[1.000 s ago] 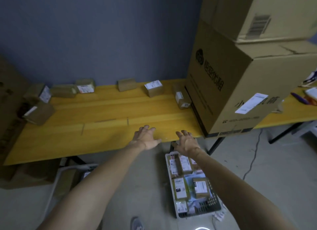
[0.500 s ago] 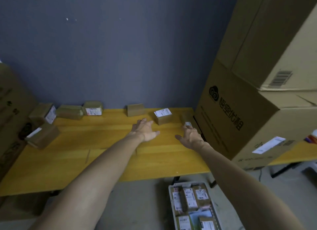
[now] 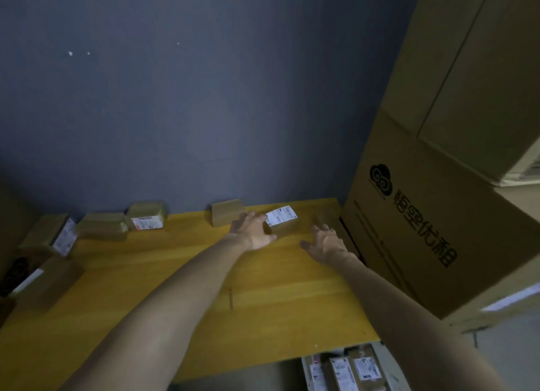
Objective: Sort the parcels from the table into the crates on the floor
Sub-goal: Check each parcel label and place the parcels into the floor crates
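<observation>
Two bare hands are reaching across a yellow wooden table (image 3: pixel 175 262). Fingers (image 3: pixel 247 217) of the left hand (image 3: pixel 252 231) are spreading almost straight. Their tips are lying against the left side of a small brown cardboard parcel with a white label on top (image 3: pixel 283 222), and the thumb is pointing along its near face without gripping it. Fingers (image 3: pixel 320 230) of the right hand (image 3: pixel 327 243) are fanning out loosely and holding nothing. They are hovering at a blurred plain brown parcel (image 3: pixel 325 215), and I cannot tell whether they are touching it.

That blurred parcel is sitting just beside the left wall of a large brown cardboard carton with a black cloud logo (image 3: pixel 423 230), and the white-labelled parcel is lying near the carton, further left. A plain brown box (image 3: pixel 226 212) is standing further left of the carton again. Four more small brown parcels (image 3: pixel 146 217) are lying well apart from the carton, at the table's far left. A second big carton (image 3: pixel 473 69) is resting on top of the logo carton. Below the logo carton's near corner, a white plastic crate (image 3: pixel 305 370) is standing on the floor, holding labelled parcels.
</observation>
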